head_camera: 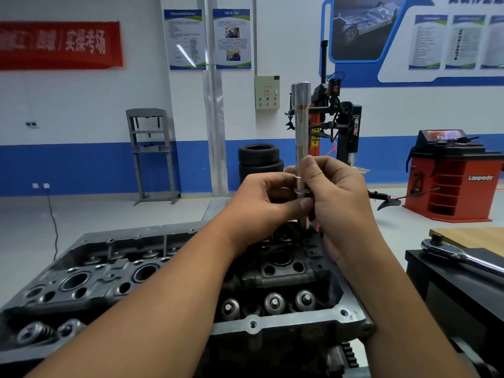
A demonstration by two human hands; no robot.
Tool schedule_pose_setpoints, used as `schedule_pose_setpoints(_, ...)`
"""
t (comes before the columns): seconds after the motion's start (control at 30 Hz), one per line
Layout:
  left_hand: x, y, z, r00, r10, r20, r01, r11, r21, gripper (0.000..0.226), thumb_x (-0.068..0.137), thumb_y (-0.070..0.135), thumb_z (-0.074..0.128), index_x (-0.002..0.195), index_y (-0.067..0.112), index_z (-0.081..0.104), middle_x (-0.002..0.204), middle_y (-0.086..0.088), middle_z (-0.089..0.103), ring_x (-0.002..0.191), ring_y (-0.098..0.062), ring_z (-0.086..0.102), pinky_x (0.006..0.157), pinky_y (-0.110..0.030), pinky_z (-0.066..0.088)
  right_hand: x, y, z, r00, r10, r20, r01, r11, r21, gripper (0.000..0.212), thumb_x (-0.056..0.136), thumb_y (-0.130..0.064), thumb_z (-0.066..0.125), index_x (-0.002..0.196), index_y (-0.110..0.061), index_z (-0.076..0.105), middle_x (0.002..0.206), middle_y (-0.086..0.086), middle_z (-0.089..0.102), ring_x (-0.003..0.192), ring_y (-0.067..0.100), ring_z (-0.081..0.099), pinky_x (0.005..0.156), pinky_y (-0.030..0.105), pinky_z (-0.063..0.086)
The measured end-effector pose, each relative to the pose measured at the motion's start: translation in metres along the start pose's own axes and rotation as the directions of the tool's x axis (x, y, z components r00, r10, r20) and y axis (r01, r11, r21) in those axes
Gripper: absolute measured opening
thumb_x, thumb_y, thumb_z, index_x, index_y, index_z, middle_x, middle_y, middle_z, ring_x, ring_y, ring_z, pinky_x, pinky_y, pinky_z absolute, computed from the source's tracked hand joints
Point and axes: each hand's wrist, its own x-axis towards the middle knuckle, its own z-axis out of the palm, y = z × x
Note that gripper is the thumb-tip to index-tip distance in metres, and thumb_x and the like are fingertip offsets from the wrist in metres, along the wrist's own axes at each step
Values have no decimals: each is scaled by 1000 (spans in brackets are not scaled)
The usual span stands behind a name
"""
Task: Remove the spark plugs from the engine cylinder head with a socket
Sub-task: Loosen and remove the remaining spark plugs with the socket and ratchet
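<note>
A dark engine cylinder head (286,327) fills the lower middle, with open round plug wells and valve springs showing. Above its right end I hold a long chrome socket (300,118) upright, its wide end pointing up. My left hand (261,205) pinches the lower part of the tool with thumb and fingers. My right hand (338,197) curls around the same lower section from the right. A thin metal tip (305,221), perhaps a spark plug, pokes out below my fingers; I cannot tell for sure.
A chrome ratchet wrench (458,255) lies on a black stand at the right, beside a wooden tabletop (474,236). Behind stand a tyre changer (338,124), stacked tyres (259,162), a red wheel balancer (452,178) and a grey press frame (150,154).
</note>
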Motion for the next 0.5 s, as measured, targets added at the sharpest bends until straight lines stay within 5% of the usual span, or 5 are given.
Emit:
schedule_pose_setpoints(0.13,0,1,0,1000,16,-2,-16,1000,3,22,95,-3,71,115,7,73,101,-11,81,92,-18,79,79,-27,62,0,-2,1,999,32,-8,-32,999,24,27,93,-42,70,81,-18,76,90,12,77,82,29,75,76,51,64)
schedule_pose_setpoints(0.2,0,1,0,999,31,-36,-29,998,49,24,89,1,79,112,5,74,99,-13,81,91,-24,80,77,-33,65,-2,-3,1,999,24,-22,-24,1000,15,32,77,-47,82,85,-18,72,97,16,77,88,34,76,78,51,65)
schedule_pose_setpoints(0.3,-1,4,0,998,13,-58,-12,999,32,24,90,7,79,113,1,74,100,-18,80,91,-33,79,74,-45,67,-2,-1,0,1000,13,-15,-13,1000,9,25,83,-36,80,87,-14,69,97,19,76,88,35,76,71,47,64)
schedule_pose_setpoints(0.37,-1,5,0,1000,-17,-21,16,999,-39,23,100,10,69,119,-1,73,102,-17,79,88,-27,79,63,-33,63,-1,-1,-2,1000,14,27,-14,1000,27,19,95,-30,71,86,-13,72,93,14,77,86,30,77,67,42,63)
schedule_pose_setpoints(0.5,-1,5,1,1000,-6,2,6,998,-61,19,103,2,61,119,-1,72,100,-9,78,87,-14,77,63,-18,57,-2,-3,0,998,45,39,-48,997,67,27,98,-33,66,81,-15,76,86,12,75,79,26,76,63,38,62)
